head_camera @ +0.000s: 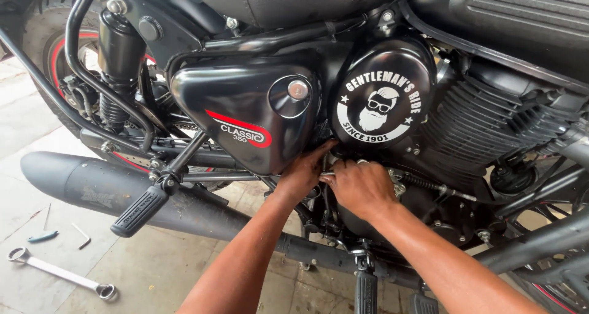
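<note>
— Where are the hands?

— Both are tucked in under the black motorcycle (343,19), in the gap between the glossy side panel (245,114) and the round air-filter cover (383,93). The left hand (304,173) reaches up along the lower edge of the side panel, fingers curled into the gap. Whether it grips anything there I cannot tell; the fingertips are hidden.

— And the right one?

— The right hand (362,188) sits just beside the left, touching it, fingers closed around a slim metal tool (327,174), of which only a short silvery bit shows between the hands.

— Anything lying about?

— On the concrete floor (153,271), well apart to the left, a ring spanner (61,273), an Allen key (81,235) and a small teal-handled screwdriver (42,236). The black exhaust (80,182) and a folded footpeg (140,211) hang above them.
</note>
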